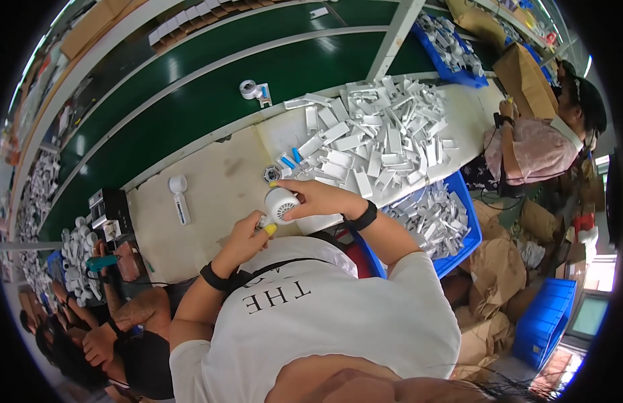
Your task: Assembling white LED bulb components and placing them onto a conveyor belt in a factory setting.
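Close to my body, both hands hold a white handheld fan [278, 203] with a round slotted grille. My right hand [319, 200] wraps the fan's round head from the right. My left hand [246, 240] pinches its lower end, where the fingers partly hide it. Yellow covers show on some fingertips. Just beyond the fan, a small round part with a dark, open inside [272, 174] lies on the table. Another white handheld fan [180, 199] lies on the table to the left.
White plastic housings [392, 134] are heaped on the table [217, 174] at right. A blue crate [474, 225] of similar parts stands below the edge. Beyond runs a green conveyor [190, 87] carrying a fan unit [256, 92]. Co-workers sit left and right.
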Motion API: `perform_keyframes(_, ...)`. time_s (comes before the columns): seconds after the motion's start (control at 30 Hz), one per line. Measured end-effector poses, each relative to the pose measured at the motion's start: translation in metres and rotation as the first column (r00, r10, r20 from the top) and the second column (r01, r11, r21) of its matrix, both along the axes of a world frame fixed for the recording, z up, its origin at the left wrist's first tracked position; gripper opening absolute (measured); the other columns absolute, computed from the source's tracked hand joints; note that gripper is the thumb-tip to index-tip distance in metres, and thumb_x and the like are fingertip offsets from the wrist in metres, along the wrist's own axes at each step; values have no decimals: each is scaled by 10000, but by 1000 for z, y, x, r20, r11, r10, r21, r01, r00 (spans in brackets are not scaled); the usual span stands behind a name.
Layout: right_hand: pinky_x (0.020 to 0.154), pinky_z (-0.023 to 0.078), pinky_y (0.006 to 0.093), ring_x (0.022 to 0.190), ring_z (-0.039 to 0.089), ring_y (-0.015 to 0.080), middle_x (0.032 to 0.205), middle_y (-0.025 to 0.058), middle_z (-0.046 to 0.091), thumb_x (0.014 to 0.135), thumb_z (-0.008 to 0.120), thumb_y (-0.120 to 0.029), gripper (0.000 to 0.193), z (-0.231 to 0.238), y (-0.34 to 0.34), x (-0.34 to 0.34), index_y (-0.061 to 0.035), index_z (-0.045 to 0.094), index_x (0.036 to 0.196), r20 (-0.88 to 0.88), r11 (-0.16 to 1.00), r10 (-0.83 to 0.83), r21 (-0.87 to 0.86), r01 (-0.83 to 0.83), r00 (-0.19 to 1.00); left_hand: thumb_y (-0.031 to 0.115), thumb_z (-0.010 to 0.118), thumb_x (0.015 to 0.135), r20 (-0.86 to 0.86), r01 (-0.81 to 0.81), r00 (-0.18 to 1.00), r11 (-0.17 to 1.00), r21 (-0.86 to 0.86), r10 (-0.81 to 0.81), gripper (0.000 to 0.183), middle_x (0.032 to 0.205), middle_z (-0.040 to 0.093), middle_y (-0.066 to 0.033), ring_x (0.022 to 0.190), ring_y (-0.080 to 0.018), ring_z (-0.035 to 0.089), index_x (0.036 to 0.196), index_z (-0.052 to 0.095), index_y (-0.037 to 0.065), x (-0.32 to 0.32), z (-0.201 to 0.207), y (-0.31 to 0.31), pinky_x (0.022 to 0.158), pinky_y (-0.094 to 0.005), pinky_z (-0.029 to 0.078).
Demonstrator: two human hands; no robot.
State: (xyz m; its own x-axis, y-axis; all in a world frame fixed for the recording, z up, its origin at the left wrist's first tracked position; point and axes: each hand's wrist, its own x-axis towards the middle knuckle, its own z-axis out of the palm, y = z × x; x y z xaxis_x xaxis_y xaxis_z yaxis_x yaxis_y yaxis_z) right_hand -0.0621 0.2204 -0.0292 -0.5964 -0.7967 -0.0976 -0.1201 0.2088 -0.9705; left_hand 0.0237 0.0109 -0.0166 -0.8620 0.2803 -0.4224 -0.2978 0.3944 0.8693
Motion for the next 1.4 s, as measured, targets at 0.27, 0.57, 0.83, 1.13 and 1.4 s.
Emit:
perform_keyframes(0.27,804,458,336,991,529,239,1125,119,528,785,606,-322,513,-93,20,-6,-58,468,1203,219,935,-354,109,338,909,222,452,865,219,-403,915,727,555,340,255,778,592,-122,641,-185,576,968,500,-6,-2,-11,-13,590,-290,472)
perform_keyframes(0.57,835,409,385,1016,463,261,1062,61,518,660,653,-184,410,-163,51,6,-122,543,1050,-711,541,-221,480,691,667,249,493,856,157,-307,947,651,694,280,348,1023,577,-132,915,-204,569,1091,490,-8,-23,-12,-36,789,-313,459)
perform_keyframes(0.83,670,460,403,777,582,299,779,131,602,747,445,-66,305,-171,42,-17,-103,525,1039,-669,573,-187,521,633,720,209,517,849,126,-359,923,695,624,364,290,948,580,-65,856,-173,569,1071,503,23,-23,-16,-34,714,-289,471)
perform_keyframes(1.13,475,457,310,482,555,164,553,74,570,706,672,-332,343,-220,15,-21,-7,579,645,449,387,-862,284,877,235,195,520,849,104,-392,880,586,709,462,263,1007,578,-110,909,-205,578,1046,480,25,-42,-24,-32,669,-270,454)
perform_keyframes(1.4,718,469,425,791,603,324,845,142,629,820,460,-467,455,-140,40,11,-50,644,819,-485,510,-316,638,577,815,289,486,881,-31,-319,922,803,504,385,309,902,544,-58,780,-157,509,1023,517,16,-57,-64,-62,661,-282,404)
